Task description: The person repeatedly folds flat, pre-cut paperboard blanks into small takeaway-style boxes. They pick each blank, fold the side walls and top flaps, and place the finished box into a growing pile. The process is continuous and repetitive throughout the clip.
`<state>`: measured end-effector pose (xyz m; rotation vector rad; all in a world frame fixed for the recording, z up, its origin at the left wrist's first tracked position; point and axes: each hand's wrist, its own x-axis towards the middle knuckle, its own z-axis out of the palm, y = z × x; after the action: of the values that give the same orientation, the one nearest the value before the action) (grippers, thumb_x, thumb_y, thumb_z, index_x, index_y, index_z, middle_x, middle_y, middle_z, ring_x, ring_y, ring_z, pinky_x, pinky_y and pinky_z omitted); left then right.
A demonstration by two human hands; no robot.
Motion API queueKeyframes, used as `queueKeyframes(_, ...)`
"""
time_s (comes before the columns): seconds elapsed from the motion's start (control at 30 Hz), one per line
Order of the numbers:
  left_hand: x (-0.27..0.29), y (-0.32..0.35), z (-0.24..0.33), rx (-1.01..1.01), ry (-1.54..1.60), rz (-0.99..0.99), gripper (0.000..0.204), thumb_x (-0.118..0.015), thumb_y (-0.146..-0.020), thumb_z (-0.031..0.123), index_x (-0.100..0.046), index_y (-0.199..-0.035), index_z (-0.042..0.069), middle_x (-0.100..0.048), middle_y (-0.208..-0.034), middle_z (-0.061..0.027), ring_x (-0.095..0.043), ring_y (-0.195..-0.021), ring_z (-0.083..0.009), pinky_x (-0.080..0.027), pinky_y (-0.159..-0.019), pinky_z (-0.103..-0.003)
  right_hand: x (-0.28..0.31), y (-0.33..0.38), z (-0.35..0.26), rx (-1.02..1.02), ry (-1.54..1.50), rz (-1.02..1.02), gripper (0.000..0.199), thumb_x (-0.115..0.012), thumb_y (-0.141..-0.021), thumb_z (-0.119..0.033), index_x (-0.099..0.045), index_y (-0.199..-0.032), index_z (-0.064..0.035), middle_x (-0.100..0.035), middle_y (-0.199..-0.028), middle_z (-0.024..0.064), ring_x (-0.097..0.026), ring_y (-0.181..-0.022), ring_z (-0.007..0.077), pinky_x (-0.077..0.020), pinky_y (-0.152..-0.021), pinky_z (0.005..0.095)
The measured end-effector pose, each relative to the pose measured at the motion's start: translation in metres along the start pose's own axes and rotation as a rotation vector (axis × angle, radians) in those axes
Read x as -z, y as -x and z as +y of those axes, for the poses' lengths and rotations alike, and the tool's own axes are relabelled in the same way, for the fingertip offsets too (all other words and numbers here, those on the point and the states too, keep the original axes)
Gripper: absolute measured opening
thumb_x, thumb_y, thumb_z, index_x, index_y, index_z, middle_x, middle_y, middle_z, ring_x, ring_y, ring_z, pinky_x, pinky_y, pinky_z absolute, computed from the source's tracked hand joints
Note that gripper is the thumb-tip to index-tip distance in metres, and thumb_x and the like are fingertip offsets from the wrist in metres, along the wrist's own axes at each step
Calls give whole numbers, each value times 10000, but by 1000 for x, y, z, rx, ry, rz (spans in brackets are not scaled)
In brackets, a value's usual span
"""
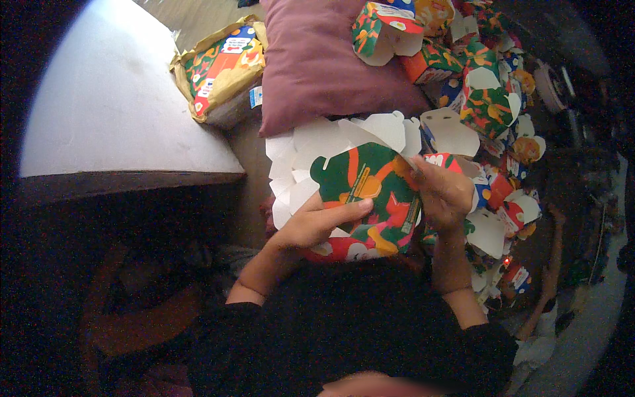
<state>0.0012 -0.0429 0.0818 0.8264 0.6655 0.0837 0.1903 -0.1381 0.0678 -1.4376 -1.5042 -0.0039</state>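
At the centre, patterned carton (380, 175), pinched under thumb of left hand (305, 225), other fingers mostly hidden; right hand (450, 195) at its two-o'clock edge, grip too blurred to tell. Possible crooked crease, if pulled unevenly. Toward eleven o'clock, white blanks (307, 141); toward twelve, mauve cushion (331, 59); toward two, carton heap (486, 109), likely to topple if bumped.

Floor, brown, smooth (250, 144): a torn tan paper wrapper (231, 96) holding flat, multicoloured printed cartons rests upon it. Cushion, mauve, soft fabric (331, 66): it lies right of the wrapper. Overlapping white card blanks with tabbed edges (284, 159) cover its near edge. A heap of assembled green, red and blue printed cartons (488, 106) spreads along its right edge.
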Motion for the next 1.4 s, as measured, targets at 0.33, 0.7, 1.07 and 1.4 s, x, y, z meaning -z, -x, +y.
queueKeyframes(0.33,11,-5,-2,38,207,-182,418,-616,-859,146,-466,-1230,27,-577,-1119,-71,-561,-1012,-150,-451,-859,-285,22,-11,2,90,-107,-258,296,-648,-737,-79,-668,-1032,-83,-666,-931,175,-672,-801,281,-547,-658,314)
queueKeyframes(0.7,3,-4,4,-225,-80,-383,793,-622,-829,38,-94,-1420,42,-425,-1300,-106,-398,-1226,-187,-310,-1026,-325,-2,30,6,-725,-899,-146,416,-621,-858,-231,-575,-1122,88,-593,-1152,188,-573,-1063,217,-449,-918,325)
queueKeyframes(1.07,4,0,-5,-303,-119,-405,792,-568,-836,-27,-55,-1435,44,-379,-1340,-120,-376,-1247,-190,-299,-1039,-335,-8,34,-17,-748,-1185,71,356,-701,-649,23,-636,-999,26,-595,-1146,197,-516,-1154,328,-385,-1008,427)
queueKeyframes(1.4,17,-34,-25,-222,841,-571,1053,-262,-707,845,-173,-1430,85,-294,-1422,-203,-368,-1267,-359,-296,-1048,-471,-4,15,-16,-163,-664,-164,322,-743,-707,-114,-645,-1002,-32,-676,-739,89,-634,-897,254,-397,-951,485)
